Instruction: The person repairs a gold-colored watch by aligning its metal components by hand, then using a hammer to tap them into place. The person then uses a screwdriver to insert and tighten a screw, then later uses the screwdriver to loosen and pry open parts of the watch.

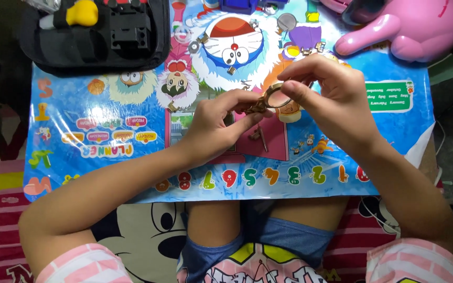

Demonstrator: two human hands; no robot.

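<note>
Both hands' fingers pinch small round metal ring (274, 97): left hand (217, 128), right hand (327, 99), above blue cartoon mat (106, 131).

Blue cartoon-print mat (79, 136), multicoloured digits along edge; black tool pouch (93, 39); pink toy (410, 26); pink-white striped sleeves (74, 264).

Mat (106, 157) laid over lap, centre of view. Watch (271, 99) held above mat centre, between left hand (218, 128) at 9 o'clock and right hand (331, 105) at 3 o'clock. Tool case (95, 31) set at 11 o'clock, overlapping mat's far edge. Toy (410, 29) placed at 1 o'clock, partly on mat. Small watch parts (287, 22) scattered at 12 o'clock, behind hands. Pins (260, 137) lying on mat just below left hand.
</note>
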